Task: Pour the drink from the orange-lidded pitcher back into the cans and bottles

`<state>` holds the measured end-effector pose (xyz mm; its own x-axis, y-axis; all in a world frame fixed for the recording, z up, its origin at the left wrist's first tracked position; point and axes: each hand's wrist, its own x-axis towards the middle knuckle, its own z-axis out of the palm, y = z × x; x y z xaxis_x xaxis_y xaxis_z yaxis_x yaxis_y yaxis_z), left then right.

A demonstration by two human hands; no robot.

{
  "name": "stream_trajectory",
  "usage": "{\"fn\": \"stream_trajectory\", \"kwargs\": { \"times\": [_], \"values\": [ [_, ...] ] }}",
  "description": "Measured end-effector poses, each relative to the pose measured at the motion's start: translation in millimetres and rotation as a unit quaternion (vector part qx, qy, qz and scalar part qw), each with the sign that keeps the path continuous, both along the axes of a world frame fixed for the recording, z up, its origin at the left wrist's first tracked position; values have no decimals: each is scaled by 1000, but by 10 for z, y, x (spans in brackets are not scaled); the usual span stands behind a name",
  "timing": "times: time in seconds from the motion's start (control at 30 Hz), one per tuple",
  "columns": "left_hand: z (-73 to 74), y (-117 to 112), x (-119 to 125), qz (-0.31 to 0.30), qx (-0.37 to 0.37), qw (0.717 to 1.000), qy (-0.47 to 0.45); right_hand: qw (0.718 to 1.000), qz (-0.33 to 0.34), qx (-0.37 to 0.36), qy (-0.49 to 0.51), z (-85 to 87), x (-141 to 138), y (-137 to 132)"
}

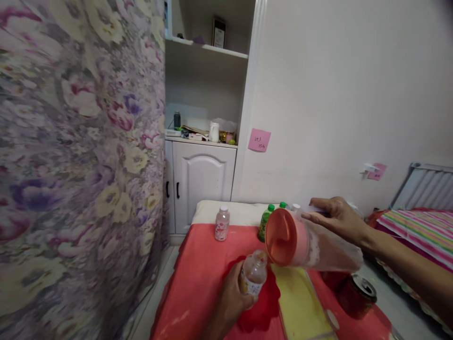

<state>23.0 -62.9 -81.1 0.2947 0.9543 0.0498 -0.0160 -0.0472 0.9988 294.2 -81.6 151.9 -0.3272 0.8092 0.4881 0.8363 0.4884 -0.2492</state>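
Note:
My left hand is wrapped round a small clear plastic bottle with a white-and-yellow label, its mouth uncapped. Above and right of it, my right hand grips a clear pitcher from its upper side. The pitcher lies tipped nearly on its side, its pink-orange lid facing left, close beside the bottle's mouth. Whether liquid is flowing I cannot tell. Under the bottle sits a red scalloped plate, partly hidden by my left hand.
A red-covered table bears a white-capped bottle, green-capped bottles, a yellow sheet or board and a dark red can. A floral curtain hangs at left; a cabinet stands behind, a bed at right.

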Motion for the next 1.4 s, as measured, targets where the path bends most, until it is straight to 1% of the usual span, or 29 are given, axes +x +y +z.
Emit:
{"fn": "stream_trajectory", "kwargs": {
  "times": [0.17, 0.37, 0.47, 0.63, 0.73, 0.9, 1.2, 1.4],
  "values": [
    [9, -4, -3, 3, 14, 1000, 11, 1000, 2, 5, 3, 9, -20, -10],
    [15, -7, 3, 7, 6, 1000, 14, 1000, 4, 10, 0, -14, -12, 3],
    [40, -19, 7, -2, 9, 1000, -2, 1000, 0, 12, -8, -23, -8, 11],
    [102, -55, 14, 10, 9, 1000, 8, 1000, 0, 5, -6, -10, -17, 7],
    [118, -69, 18, 6, 12, 1000, 4, 1000, 1, 5, -5, -2, -26, 6],
    [96, -57, 17, 20, 20, 999, 23, 1000, 0, 3, -4, -6, -28, 12],
    [43, -25, 4, 9, 27, 999, 27, 1000, 2, 3, -11, -10, -33, 11],
    [68, -40, 8, 7, 21, 1000, 21, 1000, 2, -1, -15, -13, -41, 11]
  ]
}}
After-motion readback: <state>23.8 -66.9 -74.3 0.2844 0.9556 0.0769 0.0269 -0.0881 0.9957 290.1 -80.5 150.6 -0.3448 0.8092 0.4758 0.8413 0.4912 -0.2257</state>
